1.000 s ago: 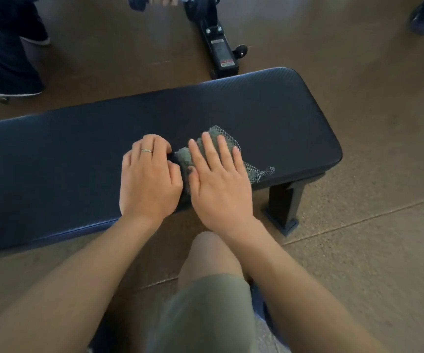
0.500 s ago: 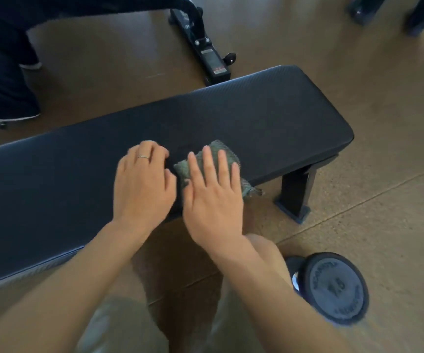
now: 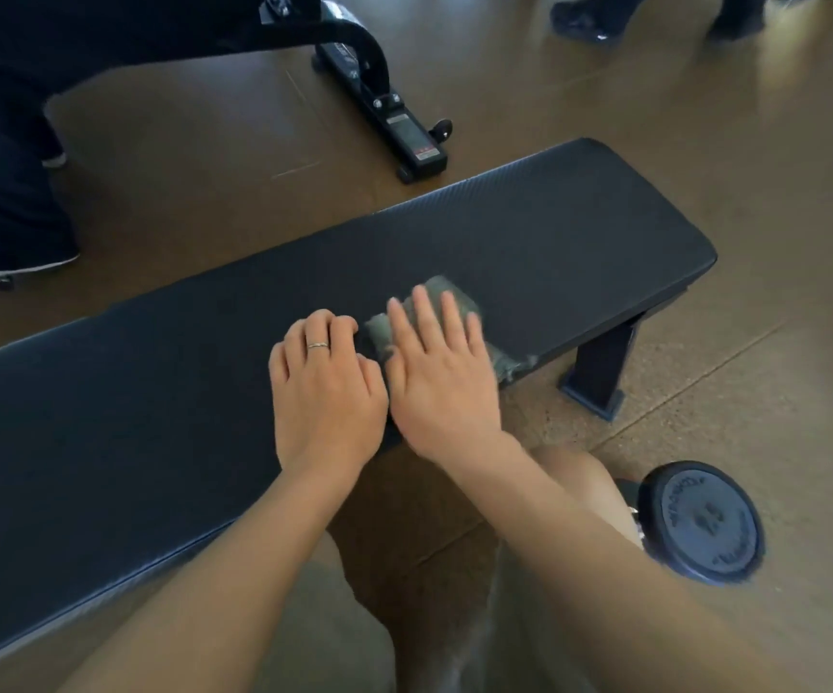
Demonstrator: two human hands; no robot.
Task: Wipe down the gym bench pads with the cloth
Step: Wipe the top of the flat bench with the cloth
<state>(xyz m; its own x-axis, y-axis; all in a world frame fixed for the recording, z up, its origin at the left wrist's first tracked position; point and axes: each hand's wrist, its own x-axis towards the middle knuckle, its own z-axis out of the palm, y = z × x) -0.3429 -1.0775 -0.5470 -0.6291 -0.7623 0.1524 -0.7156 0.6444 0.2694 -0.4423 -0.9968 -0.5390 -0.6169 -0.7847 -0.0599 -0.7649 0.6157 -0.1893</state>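
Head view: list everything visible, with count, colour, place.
bench pad: 1, black, across the middle
cloth: 1, grey-green, on the pad under the right hand
bench leg: 1, black, under the pad's right end
weight plate: 1, black, on the floor lower right
machine base: 1, black, floor behind the bench
shoes: dark, top right, blurred
floor: brown
left hand: ringed, curled on the pad
right hand: flat on the cloth
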